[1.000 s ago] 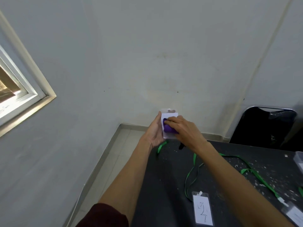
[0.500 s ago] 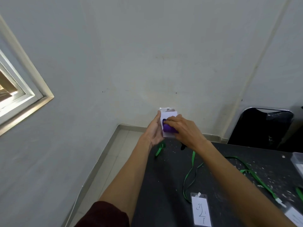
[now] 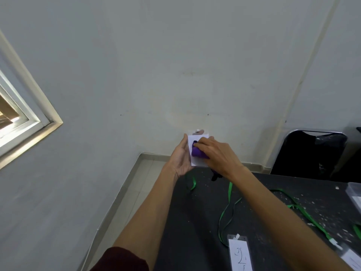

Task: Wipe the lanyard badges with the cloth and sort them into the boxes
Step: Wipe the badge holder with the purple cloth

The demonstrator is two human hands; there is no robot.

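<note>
A white lanyard badge (image 3: pixel 197 161) in a clear sleeve is held upright over the table's far left corner. My left hand (image 3: pixel 180 155) cradles it from behind and the left, fingers along its edge. My right hand (image 3: pixel 216 153) grips a bunched purple cloth (image 3: pixel 196 151) and presses it against the badge's face. Its green lanyard (image 3: pixel 192 183) hangs down onto the black table (image 3: pixel 195 222). A second badge (image 3: pixel 240 255) marked with a handwritten number lies at the near edge on a green lanyard (image 3: pixel 226 210).
A clear box (image 3: pixel 354 194) shows at the right edge of the table. Another badge corner (image 3: pixel 351 260) and green strap (image 3: pixel 304 212) lie at the near right. A black chair (image 3: pixel 308 153) stands behind the table. White specks litter the tabletop.
Both hands with the badge stay in nearly the same place; the cloth has shifted slightly on the badge's face. The view has tilted a little.
</note>
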